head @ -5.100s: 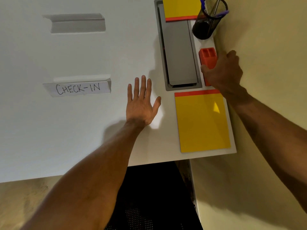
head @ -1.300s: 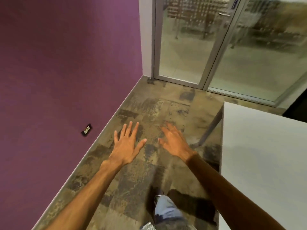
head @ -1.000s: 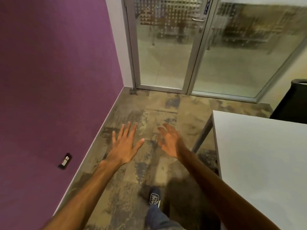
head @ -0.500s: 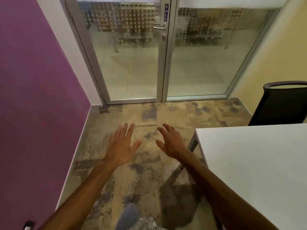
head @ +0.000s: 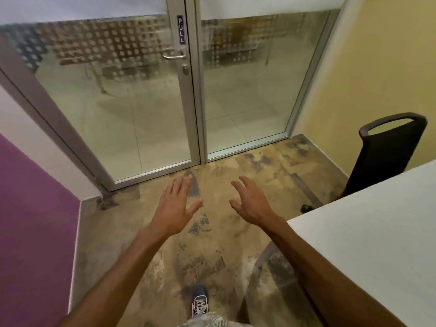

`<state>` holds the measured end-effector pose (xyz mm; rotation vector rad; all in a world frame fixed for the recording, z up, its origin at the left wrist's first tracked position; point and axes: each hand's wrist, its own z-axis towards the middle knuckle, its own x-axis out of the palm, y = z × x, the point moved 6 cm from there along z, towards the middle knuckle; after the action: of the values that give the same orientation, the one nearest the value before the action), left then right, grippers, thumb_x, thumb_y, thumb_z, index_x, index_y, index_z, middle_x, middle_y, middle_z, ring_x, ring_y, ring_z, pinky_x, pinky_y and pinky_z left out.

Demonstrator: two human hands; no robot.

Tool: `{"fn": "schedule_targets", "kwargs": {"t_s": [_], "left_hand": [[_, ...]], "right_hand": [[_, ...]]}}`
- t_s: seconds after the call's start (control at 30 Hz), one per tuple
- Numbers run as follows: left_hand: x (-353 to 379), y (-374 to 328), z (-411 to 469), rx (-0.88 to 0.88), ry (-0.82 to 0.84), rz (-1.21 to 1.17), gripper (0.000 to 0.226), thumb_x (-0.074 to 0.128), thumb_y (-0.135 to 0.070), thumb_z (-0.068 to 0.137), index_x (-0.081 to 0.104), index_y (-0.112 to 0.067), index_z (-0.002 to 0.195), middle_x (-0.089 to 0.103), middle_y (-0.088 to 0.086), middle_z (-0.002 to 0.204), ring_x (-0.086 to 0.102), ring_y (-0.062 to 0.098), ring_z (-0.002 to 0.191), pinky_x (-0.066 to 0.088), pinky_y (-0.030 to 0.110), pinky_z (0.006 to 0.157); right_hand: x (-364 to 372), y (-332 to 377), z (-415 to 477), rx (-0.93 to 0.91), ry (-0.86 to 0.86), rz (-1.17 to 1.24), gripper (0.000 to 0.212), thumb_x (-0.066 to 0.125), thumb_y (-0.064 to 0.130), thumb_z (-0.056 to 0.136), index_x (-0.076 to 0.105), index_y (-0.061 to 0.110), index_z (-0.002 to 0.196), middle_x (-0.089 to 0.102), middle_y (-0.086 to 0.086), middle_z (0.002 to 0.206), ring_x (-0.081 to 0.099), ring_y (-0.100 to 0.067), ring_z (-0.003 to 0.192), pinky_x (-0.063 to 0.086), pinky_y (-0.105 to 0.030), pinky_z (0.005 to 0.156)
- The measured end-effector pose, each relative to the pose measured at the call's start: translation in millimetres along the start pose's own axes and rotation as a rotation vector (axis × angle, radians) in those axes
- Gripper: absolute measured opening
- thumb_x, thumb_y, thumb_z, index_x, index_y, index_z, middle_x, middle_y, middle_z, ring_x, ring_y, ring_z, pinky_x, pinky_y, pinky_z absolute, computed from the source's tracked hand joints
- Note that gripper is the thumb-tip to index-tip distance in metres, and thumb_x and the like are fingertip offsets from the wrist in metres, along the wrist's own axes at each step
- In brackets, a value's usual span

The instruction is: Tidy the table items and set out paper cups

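Note:
Both hands are held out in front of me over the floor and hold nothing. My left hand (head: 175,205) has its fingers straight and spread. My right hand (head: 251,202) has relaxed, slightly bent fingers. A corner of the white table (head: 368,234) fills the lower right, just right of my right forearm. No cups or other table items are in view.
A glass double door (head: 151,102) with a metal handle (head: 173,56) and a PULL sign stands straight ahead. A black office chair (head: 387,149) stands at the right by the yellow wall. The purple wall runs along the left. My shoe (head: 200,300) is on the patterned floor.
The view has turned away from the table with its notepads and pen cup, past the purple wall, round to the glass door. Both hands stay empty and outstretched.

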<state>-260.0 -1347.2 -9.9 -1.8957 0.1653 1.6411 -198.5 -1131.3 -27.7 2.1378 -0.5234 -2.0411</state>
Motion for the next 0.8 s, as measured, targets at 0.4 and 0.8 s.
{"fn": "schedule_targets", "kwargs": {"t_s": [0.4, 0.8], "left_hand": [[-14.9, -2.7, 233.8, 0.230, 0.103, 0.025, 0.082, 0.024, -0.068, 0.093, -0.002, -0.027, 0.158, -0.006, 0.002, 0.166, -0.006, 0.022, 0.153, 0.004, 0.045, 0.125], [19.4, -96.3, 480.0, 0.415, 0.156, 0.030, 0.078, 0.028, -0.065, 0.097, 0.002, -0.025, 0.159, -0.002, 0.005, 0.166, -0.005, 0.025, 0.153, 0.002, 0.046, 0.124]], "right_hand": [[-59.2, -77.9, 154.9, 0.264, -0.160, 0.057, 0.058, 0.058, 0.039, 0.094, 0.040, 0.018, 0.145, 0.031, -0.013, 0.157, 0.031, -0.032, 0.143, 0.030, -0.047, 0.116], [-113.2, -221.3, 306.6, 0.408, -0.244, 0.045, 0.052, 0.055, 0.036, 0.092, 0.046, 0.015, 0.139, 0.038, -0.018, 0.150, 0.035, -0.033, 0.140, 0.031, -0.046, 0.113]]}}
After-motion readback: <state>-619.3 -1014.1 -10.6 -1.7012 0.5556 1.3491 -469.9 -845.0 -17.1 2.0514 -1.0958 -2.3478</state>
